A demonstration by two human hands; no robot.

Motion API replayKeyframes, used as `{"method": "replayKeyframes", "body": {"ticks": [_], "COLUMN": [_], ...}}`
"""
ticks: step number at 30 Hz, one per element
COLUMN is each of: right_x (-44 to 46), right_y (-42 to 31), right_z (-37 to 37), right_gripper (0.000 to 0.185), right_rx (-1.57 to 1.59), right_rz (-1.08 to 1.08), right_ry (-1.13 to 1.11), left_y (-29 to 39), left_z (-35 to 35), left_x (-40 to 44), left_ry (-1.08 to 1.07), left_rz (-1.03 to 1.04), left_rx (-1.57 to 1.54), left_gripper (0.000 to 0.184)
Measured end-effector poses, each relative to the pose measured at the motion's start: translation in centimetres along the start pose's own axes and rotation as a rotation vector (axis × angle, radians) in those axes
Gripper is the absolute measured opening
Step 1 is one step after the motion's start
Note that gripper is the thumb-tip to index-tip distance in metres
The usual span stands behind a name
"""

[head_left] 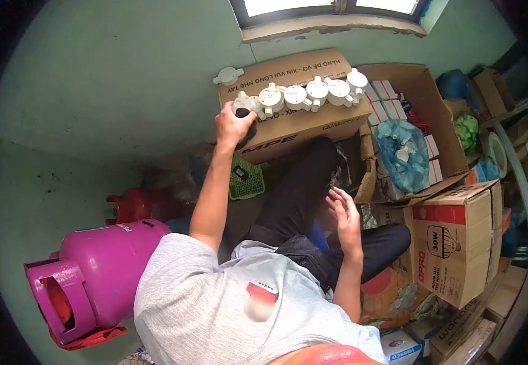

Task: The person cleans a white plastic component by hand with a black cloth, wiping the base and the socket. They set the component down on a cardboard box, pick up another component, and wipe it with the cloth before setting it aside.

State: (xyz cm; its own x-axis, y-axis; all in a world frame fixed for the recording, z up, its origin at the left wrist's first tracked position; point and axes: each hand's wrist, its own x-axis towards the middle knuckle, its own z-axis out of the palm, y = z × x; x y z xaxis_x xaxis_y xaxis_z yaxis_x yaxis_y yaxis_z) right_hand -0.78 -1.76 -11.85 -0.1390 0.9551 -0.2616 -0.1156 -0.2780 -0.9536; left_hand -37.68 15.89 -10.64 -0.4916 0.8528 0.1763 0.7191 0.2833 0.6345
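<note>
Several white round junction boxes point(295, 96) with side spouts stand in a row on top of a closed cardboard carton point(288, 126). My left hand point(232, 126) grips the junction box point(245, 101) at the row's left end, with thumb and fingers around its near side. A small black thing point(243, 113) shows beside these fingers; its kind is unclear. One more white junction box point(228, 75) lies apart at the carton's back left corner. My right hand point(344, 218) hovers above my bent leg, fingers spread and holding nothing.
An open carton point(452, 143) at right holds small white boxes and a blue plastic bag point(399, 159) with white pieces. A green basket point(246, 180) sits below the carton. A pink gas cylinder point(109, 267) stands left; a lamp carton point(452, 243) stands right.
</note>
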Motion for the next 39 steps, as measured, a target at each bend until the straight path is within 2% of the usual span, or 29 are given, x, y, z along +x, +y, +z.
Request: {"method": "replayKeyframes", "body": {"ticks": [2, 3, 5, 9, 10, 12, 13, 14, 15, 16, 17, 19, 21, 22, 23, 24, 25, 26, 27, 29, 30, 32, 34, 36, 37, 38, 39], "right_x": [-0.6, -0.9, -1.4, -1.8, -1.6, -1.3, -1.3, -1.2, -1.1, -0.8, -0.3, -0.7, -1.1, -1.7, -2.3, -2.7, -2.8, -2.8, -2.8, -4.0, -4.3, -4.8, -5.3, -5.9, -6.0, -6.5, -6.9], "right_y": [-0.5, -0.4, -0.3, 0.6, 0.6, 0.8, 0.7, 0.4, 0.3, 2.3, 3.5, 4.1, 1.6, 0.3, -0.7, -1.5, 0.1, 3.1, 4.7, 3.3, 4.0, 4.5, 4.3, 3.9, 2.6, 2.5, 1.9], "right_z": [-0.6, -0.9, -1.6, -2.2, -2.1, -1.5, -0.9, -0.1, 0.4, -0.5, -0.2, 0.0, -0.1, -0.1, -0.3, -0.6, -2.0, -4.1, -5.4, -6.3, -7.3, -8.2, -8.3, -8.0, -7.0, -7.0, -6.9], "right_gripper": [0.048, 0.048, 0.05, 0.053, 0.053, 0.053, 0.053, 0.057, 0.06, 0.064, 0.058, 0.044, 0.027, 0.027, 0.027, 0.022, 0.022, 0.019, 0.015, 0.011, 0.011, 0.011, 0.011, 0.013, 0.015, 0.027, 0.034], "right_rx": [0.004, 0.007, 0.019, 0.072, 0.073, 0.076, 0.078, 0.171, 0.264, 0.274, 0.183, 0.268, 0.468, 0.525, 0.58, 0.599, 0.595, 0.423, 0.247, 0.118, 0.118, 0.087, 0.054, 0.298, 0.462, 0.569, 0.649], "right_rz": [-0.003, -0.004, 0.0, 0.037, 0.037, 0.055, 0.056, 0.061, 0.064, 0.062, 0.05, -0.04, 0.029, 0.032, 0.034, 0.048, 0.042, -0.093, -0.224, -0.228, -0.204, -0.205, -0.251, -0.271, -0.256, -0.28, -0.245], "right_ry": [0.061, 0.071, 0.116, 0.13, 0.125, 0.094, 0.085, -0.007, -0.098, -0.203, -0.125, -0.081, -0.046, 0.008, 0.062, 0.107, 0.11, 0.238, 0.368, 0.441, 0.461, 0.515, 0.568, 0.593, 0.616, 0.578, 0.598], "left_y": [0.5, 0.6, 2.7, 4.1, 7.3, 7.6, 9.6, 9.7, 10.8, 11.2, 12.1, 12.9, 12.0, 10.0, 8.4, 5.9, 2.6, 0.7, -2.1, -4.9, -6.2, -7.4, -7.9, -6.0, -6.3, -6.7, -5.9], "left_z": [1.4, 1.9, 1.1, 0.8, -1.2, -0.2, -1.5, -0.5, -0.9, -0.4, -1.0, -1.2, -1.3, -0.8, -1.1, -0.6, -0.2, -0.9, -0.8, -0.9, -0.3, 0.9, 1.8, 0.7, 0.5, 0.5, 0.1], "left_x": [-0.5, -0.9, -2.5, -6.2, -8.2, -11.2, -13.2, -15.2, -17.1, -18.9, -19.2, -17.0, -11.1, -7.2, -3.7, 1.1, 6.1, 10.0, 13.8, 18.6, 19.8, 21.2, 20.6, 19.2, 19.2, 18.9, 18.0], "left_ry": [0.031, 0.024, 0.017, -0.01, -0.125, -0.227, -0.508, -0.582, -0.818, -0.934, -0.983, -0.646, -0.306, -0.188, -0.028, 0.107, 0.077, 0.07, 0.033, -0.142, -0.198, -0.25, -0.191, -0.212, -0.146, -0.083, 0.02], "left_rz": [0.074, 0.082, -0.061, -0.039, -0.059, 0.337, 0.254, 0.398, 0.301, 0.399, 0.57, 0.824, 0.791, 0.782, 0.609, 0.652, 0.516, 0.413, 0.423, 0.289, 0.295, 0.318, 0.334, 0.344, 0.389, 0.43, 0.369], "left_rx": [-0.006, -0.008, -0.078, -0.165, -0.291, -0.389, -0.483, -0.563, -0.668, -0.789, -0.729, -0.612, -0.518, -0.462, -0.27, -0.284, -0.244, -0.071, 0.04, 0.247, 0.3, 0.332, 0.22, 0.204, 0.244, 0.281, 0.228], "left_gripper": [0.09, 0.09, 0.096, 0.079, 0.068, 0.049, 0.045, 0.047, 0.051, 0.053, 0.052, 0.048, 0.028, 0.023, 0.023, 0.024, 0.024, 0.033, 0.044, 0.071, 0.077, 0.08, 0.081, 0.075, 0.073, 0.07, 0.067]}}
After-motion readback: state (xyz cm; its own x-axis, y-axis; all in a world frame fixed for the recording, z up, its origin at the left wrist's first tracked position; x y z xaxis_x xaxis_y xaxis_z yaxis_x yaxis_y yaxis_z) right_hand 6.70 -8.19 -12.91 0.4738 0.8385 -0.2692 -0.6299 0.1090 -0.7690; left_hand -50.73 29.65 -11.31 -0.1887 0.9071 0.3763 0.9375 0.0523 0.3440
